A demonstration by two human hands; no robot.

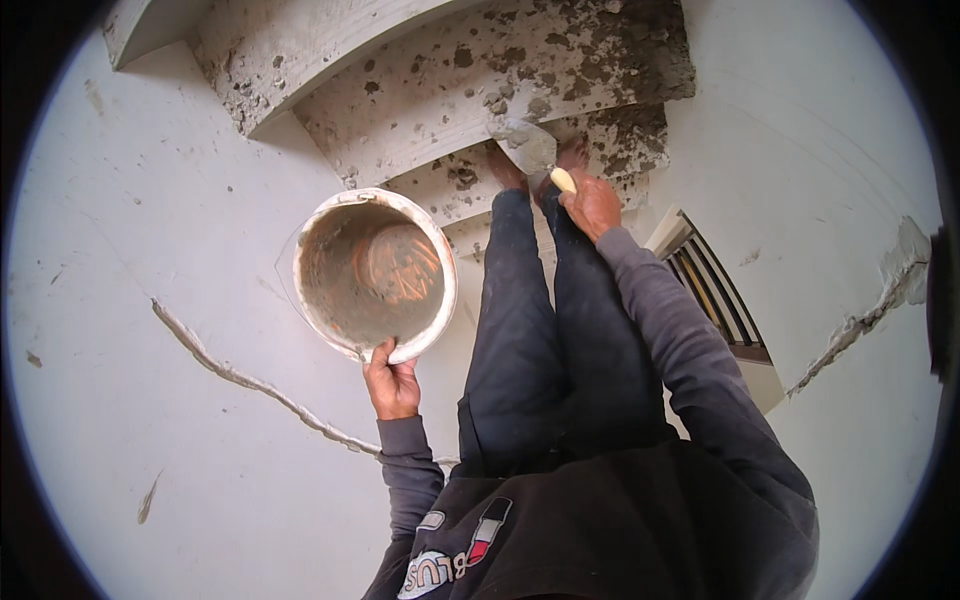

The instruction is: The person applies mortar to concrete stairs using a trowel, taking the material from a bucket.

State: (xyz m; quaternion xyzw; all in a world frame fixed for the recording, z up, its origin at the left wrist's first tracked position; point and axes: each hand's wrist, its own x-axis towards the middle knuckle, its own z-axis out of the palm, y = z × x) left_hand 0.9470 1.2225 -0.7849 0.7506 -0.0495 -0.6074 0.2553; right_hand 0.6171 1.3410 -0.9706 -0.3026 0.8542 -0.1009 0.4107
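Note:
My left hand (392, 383) grips the near rim of a round bucket (448, 290), thumb over the edge and fingers beneath. The bucket tilts so that its inside shows: grey mortar (340, 270) coats the wall and bottom, with orange streaks where it is scraped thin. In my right hand (594, 206) is a trowel (527, 146), held by its pale yellow handle. Its blade points away to the left, over the stair steps and above my bare feet, with some grey mortar at its far end. Trowel and bucket are apart.
Pale steps (400, 120) spattered with mortar lumps rise ahead. White walls stand on both sides; a rough mortar-filled groove (260, 385) runs along the left one and another (860, 325) along the right. Dark railing bars (715, 285) show beside my right forearm.

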